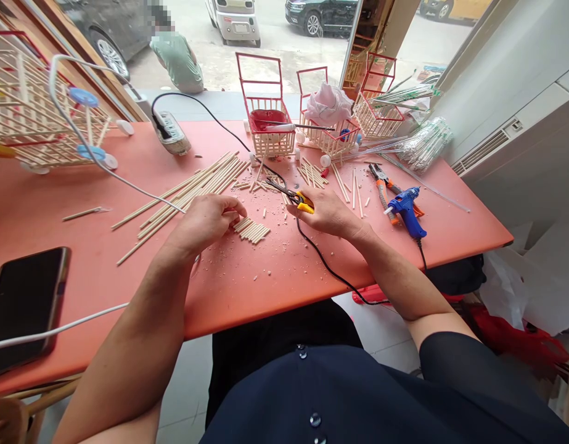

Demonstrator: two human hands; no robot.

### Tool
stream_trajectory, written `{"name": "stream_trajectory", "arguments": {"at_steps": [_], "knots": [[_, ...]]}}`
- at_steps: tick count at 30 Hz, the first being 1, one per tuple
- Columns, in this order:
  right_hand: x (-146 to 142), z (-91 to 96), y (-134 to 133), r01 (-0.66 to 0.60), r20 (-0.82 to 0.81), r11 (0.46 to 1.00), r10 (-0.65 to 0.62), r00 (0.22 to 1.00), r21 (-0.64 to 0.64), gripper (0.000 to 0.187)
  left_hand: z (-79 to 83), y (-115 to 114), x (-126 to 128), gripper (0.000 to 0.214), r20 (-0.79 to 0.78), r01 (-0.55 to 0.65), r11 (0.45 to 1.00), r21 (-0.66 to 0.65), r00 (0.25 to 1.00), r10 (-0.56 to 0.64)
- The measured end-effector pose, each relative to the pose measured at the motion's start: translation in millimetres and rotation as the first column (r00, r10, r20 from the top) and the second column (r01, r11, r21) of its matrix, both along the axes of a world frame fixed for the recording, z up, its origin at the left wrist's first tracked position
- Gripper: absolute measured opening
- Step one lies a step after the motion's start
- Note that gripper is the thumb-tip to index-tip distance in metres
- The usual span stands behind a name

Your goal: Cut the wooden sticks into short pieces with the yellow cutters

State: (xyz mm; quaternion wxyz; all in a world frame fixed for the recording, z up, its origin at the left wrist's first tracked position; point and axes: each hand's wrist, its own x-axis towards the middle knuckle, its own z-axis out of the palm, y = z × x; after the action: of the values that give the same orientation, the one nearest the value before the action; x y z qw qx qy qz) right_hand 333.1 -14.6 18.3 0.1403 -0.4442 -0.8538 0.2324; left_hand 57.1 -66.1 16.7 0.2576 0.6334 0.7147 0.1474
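Note:
My right hand (328, 213) is closed around the yellow handles of a pair of pliers (291, 194), whose dark jaws point to the upper left. My left hand (208, 222) rests at the table with fingers curled and thumb close to the index finger. Its fingertips are at the upper left end of a row of short cut wooden sticks (255, 232); whether a piece is between them is hidden. Long wooden sticks (192, 191) lie in a bundle beyond my left hand. More short sticks (313, 174) are scattered past the pliers, among crumbs of wood.
Small stick-built carts (274, 143) with red handles line the back edge. At right are a blue glue gun (408, 213), orange-handled pliers (381, 185) and packaged sticks (425, 145). A phone (28, 302) lies left. A black cord (319, 251) crosses the red table (247, 296).

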Motion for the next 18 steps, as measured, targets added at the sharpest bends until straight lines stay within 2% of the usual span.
{"name": "stream_trajectory", "arguments": {"at_steps": [8,13,18], "knots": [[-0.8,1.4,-1.1,0.003,0.013,1.000,-0.003,1.000,0.004,0.040,2.3,-0.2,2.4,0.038,-0.004,0.000,1.000,-0.032,1.000,0.000],[-0.2,1.5,-0.9,0.006,0.022,1.000,-0.006,1.000,0.014,0.040,5.1,0.1,2.9,0.034,-0.098,-0.009,1.000,0.010,0.995,0.010],[-0.2,0.5,0.5,0.032,0.033,0.999,-0.033,0.999,0.025,0.039,4.3,2.4,3.0,0.032,-0.092,-0.026,1.000,0.009,0.995,0.026]]}}
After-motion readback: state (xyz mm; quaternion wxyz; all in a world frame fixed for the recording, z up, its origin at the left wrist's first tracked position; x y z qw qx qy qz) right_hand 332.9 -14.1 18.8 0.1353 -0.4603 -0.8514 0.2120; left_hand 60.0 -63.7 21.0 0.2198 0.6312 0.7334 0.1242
